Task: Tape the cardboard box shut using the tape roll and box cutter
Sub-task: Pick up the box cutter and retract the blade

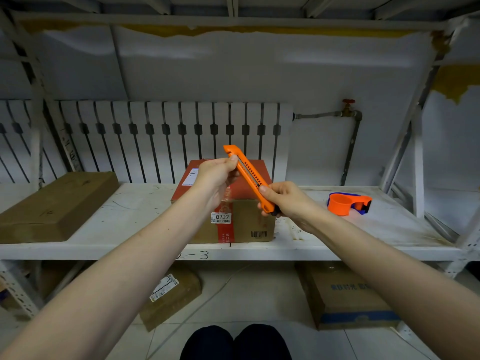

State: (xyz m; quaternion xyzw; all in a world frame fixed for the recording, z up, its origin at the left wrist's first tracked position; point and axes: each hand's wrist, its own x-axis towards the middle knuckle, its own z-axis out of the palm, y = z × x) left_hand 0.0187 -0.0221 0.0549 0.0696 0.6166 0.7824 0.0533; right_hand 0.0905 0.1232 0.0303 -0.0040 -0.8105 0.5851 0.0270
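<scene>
Near edge: person's knees (235,342) at bottom centre, over a tiled floor. Two cardboard boxes on the floor under the shelf, one left of centre (170,297), one to the right with a blue band (348,297).

Both bare forearms reach forward over the white shelf (130,203), which bears the mark "2-3" on its front edge.

Box cutter (249,178): orange, held in the air by both hands, above and in front of the cardboard box (246,219). Long axis runs diagonally, upper end far-left, lower end near-right. Right hand (285,201) wraps the lower end, grip closed around the body, thumb lying on the upper face. Left hand (215,175) pinches the upper part between thumb and fingers, grip closed on it, with the orange tip sticking out past the thumb. Whether any blade is out cannot be told.

Cardboard box sits at mid-shelf, flaps down, red tape running over the top and down the front; white label reads "8737", barcode at lower right.

Tape roll (348,202): orange and blue dispenser, on the shelf, right of the box, well apart from it.

Flat cardboard box (57,203) lies at the left of the shelf.

Far: white radiator (166,136), pipe with red valve (348,107).
</scene>
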